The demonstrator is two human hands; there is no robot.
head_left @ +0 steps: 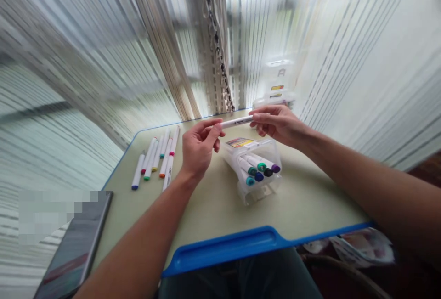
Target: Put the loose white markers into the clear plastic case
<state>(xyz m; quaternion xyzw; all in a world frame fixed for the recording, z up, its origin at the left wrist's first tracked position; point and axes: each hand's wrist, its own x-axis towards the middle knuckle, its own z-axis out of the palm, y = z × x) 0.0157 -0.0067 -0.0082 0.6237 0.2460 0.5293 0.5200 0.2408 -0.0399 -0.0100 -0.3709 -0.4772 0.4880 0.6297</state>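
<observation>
Both my hands hold one white marker (237, 121) level above the small desk (213, 202). My left hand (199, 146) pinches its left end with thumb and forefinger. My right hand (275, 124) grips the right end, fingers closed around it. Just below lies a clear plastic case (253, 168) on its side, with several markers inside showing teal, blue, black and purple caps. A row of several loose markers (156, 159) lies on the desk to the left of my left hand.
The desk has a blue rim (227, 246) with a pen groove at the near edge. A dark phone or tablet (77, 248) sits at the left corner. Striped curtains (103, 60) hang behind. Another clear container (275, 97) stands at the far edge.
</observation>
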